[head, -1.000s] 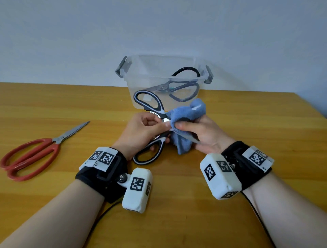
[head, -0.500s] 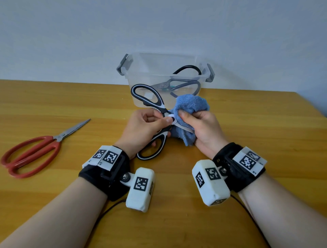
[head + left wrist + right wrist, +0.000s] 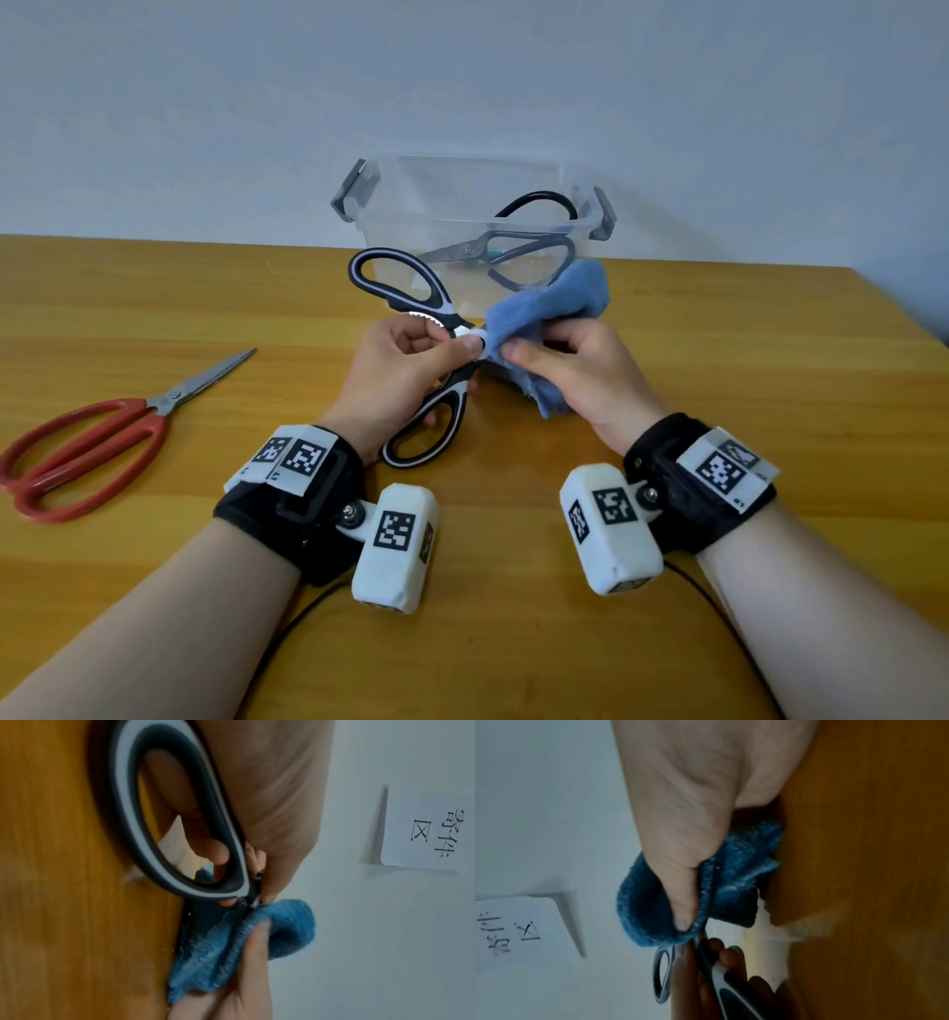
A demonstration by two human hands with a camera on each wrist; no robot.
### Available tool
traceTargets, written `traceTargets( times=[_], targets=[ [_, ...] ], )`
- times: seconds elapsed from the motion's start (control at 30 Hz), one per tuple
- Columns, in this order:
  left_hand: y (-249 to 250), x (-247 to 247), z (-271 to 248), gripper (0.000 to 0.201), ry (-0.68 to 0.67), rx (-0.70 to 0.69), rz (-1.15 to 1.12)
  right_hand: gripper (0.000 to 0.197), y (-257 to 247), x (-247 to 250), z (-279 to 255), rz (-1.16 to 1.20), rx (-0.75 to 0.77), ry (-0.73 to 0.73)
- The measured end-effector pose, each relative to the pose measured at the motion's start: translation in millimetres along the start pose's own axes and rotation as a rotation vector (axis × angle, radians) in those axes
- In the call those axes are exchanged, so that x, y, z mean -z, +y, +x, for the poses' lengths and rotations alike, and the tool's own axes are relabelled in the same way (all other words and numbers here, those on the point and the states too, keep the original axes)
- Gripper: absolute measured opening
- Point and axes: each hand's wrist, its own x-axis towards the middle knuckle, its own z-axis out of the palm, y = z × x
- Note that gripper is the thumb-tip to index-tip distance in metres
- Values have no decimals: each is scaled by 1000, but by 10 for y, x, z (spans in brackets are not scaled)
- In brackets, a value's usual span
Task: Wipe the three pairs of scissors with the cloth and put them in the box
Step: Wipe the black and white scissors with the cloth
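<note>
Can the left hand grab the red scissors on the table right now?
Probably not yet. The left hand grips the black-and-white scissors, so it is busy. The red scissors lie in the open on the table to its left, nothing blocking them, once it lets go.

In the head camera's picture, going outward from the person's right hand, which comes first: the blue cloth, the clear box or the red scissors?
From the right hand:
1. Blue cloth, gripped in that hand.
2. Clear box, behind, by the wall.
3. Red scissors, far left on the table.
</note>
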Motion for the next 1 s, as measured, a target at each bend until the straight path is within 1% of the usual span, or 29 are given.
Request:
traceTargets(
  times=[0.03,0.13,0.23,0.4,0.5,0.57,0.67,0.73,0.83,0.87,0.93,1.0],
  targets=[
    [-8,-1,3,22,-8,-5,13,13,-13,-9,0,-73,-6,-29],
    [-27,-5,6,21,-18,-11,44,22,-29,-14,11,-219,-10,-116],
    [-24,-4,-1,21,-1,-15,43,23,3,-6,23,-225,7,-134],
    [-8,-22,-6,21,73,-20,-41,38,25,-30,35,-179,48,-112],
    [-9,-34,5,21,121,-12,-91,59,39,-19,47,-199,67,-82],
    [-4,-17,20,20,152,4,-132,69,53,-8,48,-205,80,-60],
    [20,10,29,21,180,5,-159,75,68,5,57,-147,38,-1],
    [48,64,30,23,216,-17,-190,67,81,27,57,-42,-28,62],
    [152,180,66,16,315,-35,-326,33,25,98,86,221,-151,205],
    [195,199,76,16,343,-27,-379,26,-15,121,91,290,-195,219],
    [289,200,91,17,347,-11,-455,25,-146,113,94,358,-254,193],
    [381,167,98,18,277,4,-472,31,-284,48,84,429,-283,101]
  ],
)
